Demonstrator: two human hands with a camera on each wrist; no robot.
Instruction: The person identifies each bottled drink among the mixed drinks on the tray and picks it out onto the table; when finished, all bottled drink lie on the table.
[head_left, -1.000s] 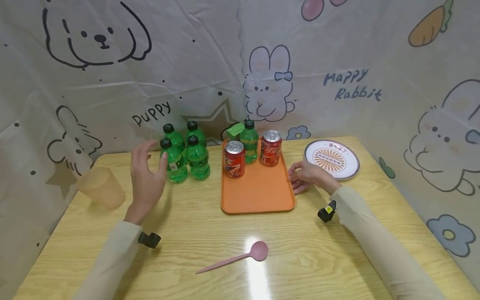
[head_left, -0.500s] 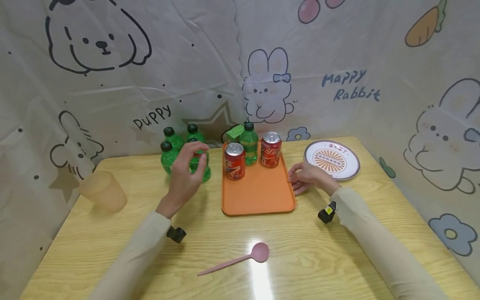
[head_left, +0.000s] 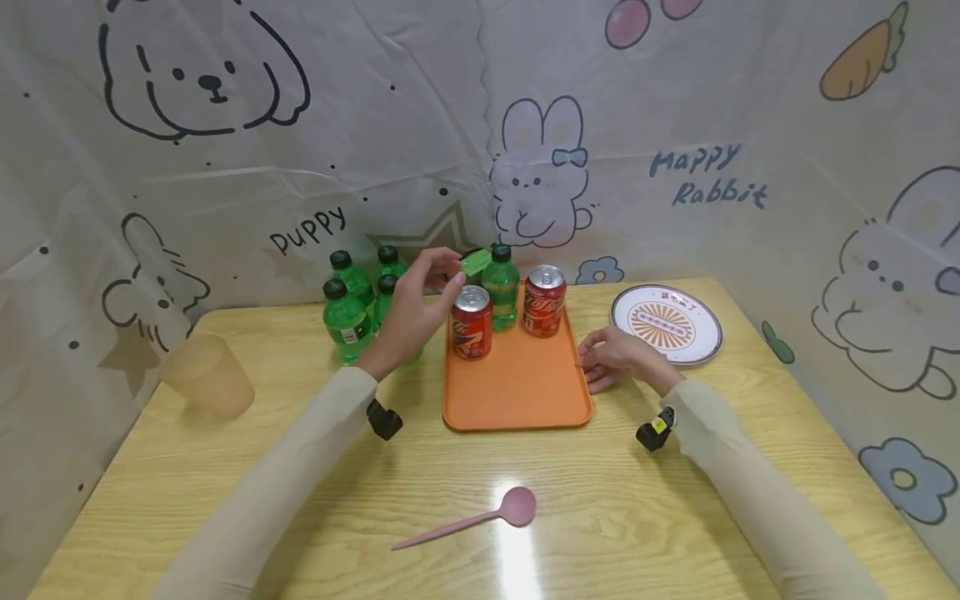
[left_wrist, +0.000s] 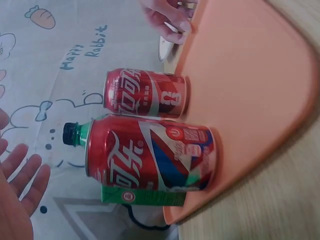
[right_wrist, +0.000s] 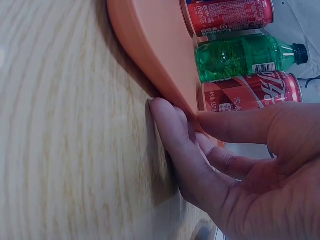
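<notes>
My left hand (head_left: 416, 312) is raised over the tray's back left corner, fingers spread and thumb apart, close to a green drink carton (head_left: 476, 262). In the left wrist view the hand's fingers (left_wrist: 31, 182) show nothing between them, and the carton (left_wrist: 142, 196) is mostly hidden behind a red cola can (left_wrist: 150, 155). With thumb and fingers, my right hand (head_left: 615, 357) pinches the right rim of the orange tray (right_wrist: 150, 45). On the tray stand the front cola can (head_left: 471, 325), a second cola can (head_left: 544, 304) and a green soda bottle (head_left: 501, 287).
Several green soda bottles (head_left: 348, 325) stand left of the tray, partly behind my left arm. A translucent orange cup (head_left: 206, 377) leans at the far left. A white patterned plate (head_left: 701, 333) lies at right, and a pink spoon (head_left: 517, 507) lies in front. A printed cloth hangs behind.
My left hand has moved right, from beside the loose green bottles, past them, to the carton at the tray's back left. The right hand has stayed on the tray's rim.
</notes>
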